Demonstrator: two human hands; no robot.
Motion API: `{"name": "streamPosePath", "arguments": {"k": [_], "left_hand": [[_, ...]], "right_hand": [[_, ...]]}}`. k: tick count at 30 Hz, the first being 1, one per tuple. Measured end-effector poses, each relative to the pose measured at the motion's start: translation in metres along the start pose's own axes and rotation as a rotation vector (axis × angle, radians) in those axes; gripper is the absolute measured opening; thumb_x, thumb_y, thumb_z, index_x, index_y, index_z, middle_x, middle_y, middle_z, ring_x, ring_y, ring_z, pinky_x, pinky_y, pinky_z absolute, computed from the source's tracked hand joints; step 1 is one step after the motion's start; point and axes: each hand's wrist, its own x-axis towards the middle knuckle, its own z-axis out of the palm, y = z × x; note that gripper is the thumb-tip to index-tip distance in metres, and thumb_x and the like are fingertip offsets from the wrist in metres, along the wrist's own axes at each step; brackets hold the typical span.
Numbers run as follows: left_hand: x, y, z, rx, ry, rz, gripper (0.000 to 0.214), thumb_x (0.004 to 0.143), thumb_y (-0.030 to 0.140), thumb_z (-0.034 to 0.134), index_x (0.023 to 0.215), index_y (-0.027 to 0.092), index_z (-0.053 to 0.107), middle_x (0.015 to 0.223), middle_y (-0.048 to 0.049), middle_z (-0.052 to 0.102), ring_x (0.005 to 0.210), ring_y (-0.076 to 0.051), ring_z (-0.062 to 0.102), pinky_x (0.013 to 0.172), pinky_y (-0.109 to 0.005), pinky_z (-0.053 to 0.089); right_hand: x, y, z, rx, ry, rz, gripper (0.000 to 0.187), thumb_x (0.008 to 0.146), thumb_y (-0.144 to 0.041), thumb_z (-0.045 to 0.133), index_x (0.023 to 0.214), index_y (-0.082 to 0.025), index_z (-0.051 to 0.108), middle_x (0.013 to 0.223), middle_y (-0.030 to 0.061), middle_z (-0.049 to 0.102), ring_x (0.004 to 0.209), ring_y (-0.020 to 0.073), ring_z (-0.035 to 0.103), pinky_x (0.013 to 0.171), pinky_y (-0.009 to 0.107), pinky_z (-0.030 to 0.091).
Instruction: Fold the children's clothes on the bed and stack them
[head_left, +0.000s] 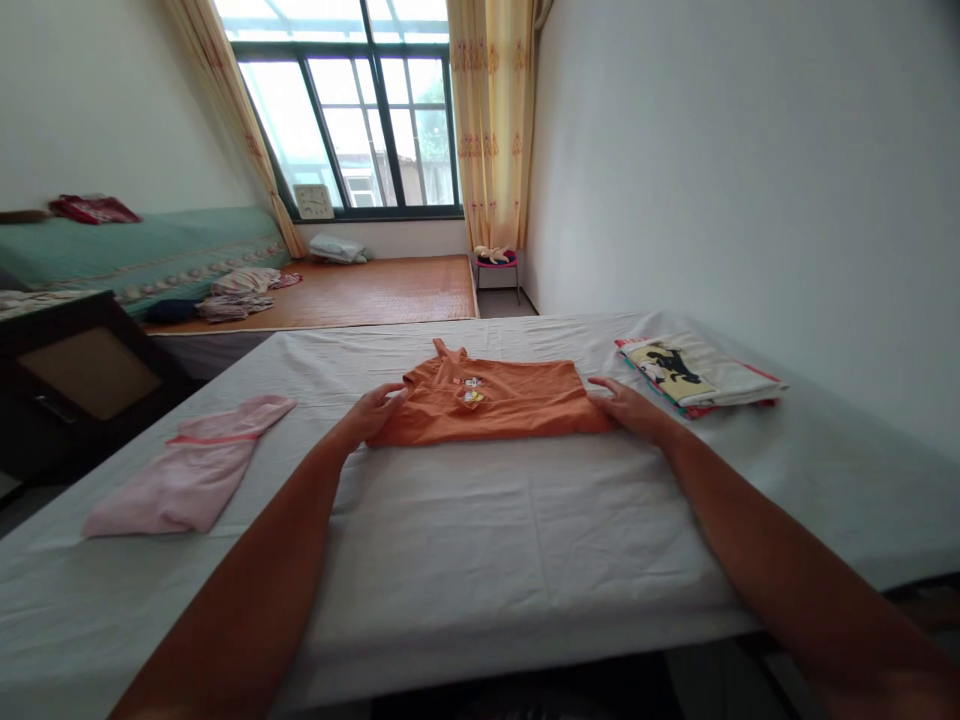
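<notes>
A plain pale wall (712, 170) is rising along the right side, and below it a pale sheet (487, 570) is covering the broad work surface, wrinkling lightly. Beyond its far edge, a low bed (397, 290) with a brown mat is stretching toward a dark-framed window (360, 125), where patterned yellow curtains (491, 130) are hanging at both sides. A dark cabinet (71, 390) is standing at the far left, near the bed. On the sheet, the orange garment (525, 395) is lying folded and flat between the two hands, its long straight edge facing the person and one strap sticking up at the far left corner. A pink garment (187, 470) is lying well apart on the left, while a stack of folded clothes (694, 370) is sitting to the right, near the wall. The left hand (377, 412) is touching the orange garment's left end, its fingers slightly bent; the right hand (622, 408) is resting at the right end, its fingers partly spread. Whether either hand is gripping the cloth, I cannot tell. Smallest, a white-and-yellow figure (472, 393) is decorating the orange garment's front.
</notes>
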Motion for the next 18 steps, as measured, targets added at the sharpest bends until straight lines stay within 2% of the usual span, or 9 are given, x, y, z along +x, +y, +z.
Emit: {"name": "streamPosePath", "arguments": {"k": [2,3,6,8,10,16,18], "left_hand": [[-0.006,-0.005,-0.005,0.015,-0.045,-0.01,0.077,0.069,0.064,0.063,0.129,0.017,0.055,0.07,0.0006,0.064,0.064,-0.015,0.058,0.058,-0.025,0.046],[-0.008,-0.006,-0.006,0.024,-0.081,-0.01,0.078,0.069,0.063,0.065,0.132,0.018,0.053,0.069,0.001,0.063,0.063,-0.015,0.058,0.057,-0.025,0.046],[-0.011,-0.004,-0.005,0.055,-0.161,0.045,0.075,0.063,0.059,0.071,0.125,0.019,0.061,0.086,-0.0036,0.07,0.079,-0.02,0.062,0.069,-0.028,0.05],[-0.009,-0.004,-0.001,0.081,-0.162,0.103,0.067,0.063,0.059,0.07,0.115,0.017,0.068,0.104,-0.0068,0.07,0.097,-0.025,0.062,0.085,-0.032,0.049],[-0.004,-0.007,0.001,0.117,-0.133,0.129,0.061,0.066,0.059,0.065,0.108,0.016,0.071,0.112,-0.0078,0.069,0.105,-0.027,0.06,0.095,-0.035,0.045],[0.006,-0.023,-0.004,0.32,-0.119,0.092,0.047,0.074,0.052,0.058,0.104,0.019,0.073,0.107,-0.006,0.072,0.102,-0.026,0.063,0.099,-0.035,0.043],[0.004,-0.023,-0.004,0.46,-0.082,0.111,0.041,0.078,0.045,0.055,0.108,0.021,0.071,0.11,-0.0056,0.07,0.102,-0.025,0.062,0.098,-0.035,0.044]], "right_hand": [[-0.005,0.002,-0.001,-0.021,-0.106,-0.07,0.076,0.08,-0.053,0.06,0.143,-0.019,0.033,0.066,-0.0038,0.056,0.058,0.0122,0.05,0.053,0.023,0.039],[-0.007,0.002,-0.002,-0.042,-0.161,-0.106,0.078,0.078,-0.053,0.062,0.143,-0.019,0.035,0.065,-0.0048,0.054,0.057,0.0111,0.048,0.053,0.022,0.038],[-0.008,-0.002,-0.003,-0.132,-0.261,-0.177,0.066,0.075,-0.052,0.066,0.13,-0.018,0.053,0.068,-0.0031,0.055,0.059,0.0106,0.047,0.055,0.023,0.037],[-0.007,-0.003,-0.003,-0.172,-0.248,-0.206,0.055,0.074,-0.052,0.066,0.116,-0.017,0.063,0.074,-0.0004,0.058,0.063,0.0114,0.048,0.058,0.024,0.038],[-0.004,-0.001,-0.004,-0.172,-0.222,-0.215,0.049,0.074,-0.053,0.065,0.106,-0.016,0.066,0.079,0.0014,0.06,0.066,0.0119,0.049,0.059,0.024,0.038],[-0.004,0.01,-0.016,-0.216,-0.306,-0.108,0.048,0.074,-0.055,0.063,0.1,-0.015,0.066,0.069,-0.0003,0.06,0.057,0.0105,0.048,0.053,0.024,0.036],[-0.004,0.013,-0.019,-0.35,-0.248,-0.118,0.044,0.076,-0.054,0.061,0.1,-0.017,0.067,0.067,-0.0001,0.062,0.056,0.0118,0.05,0.054,0.025,0.039]]}}
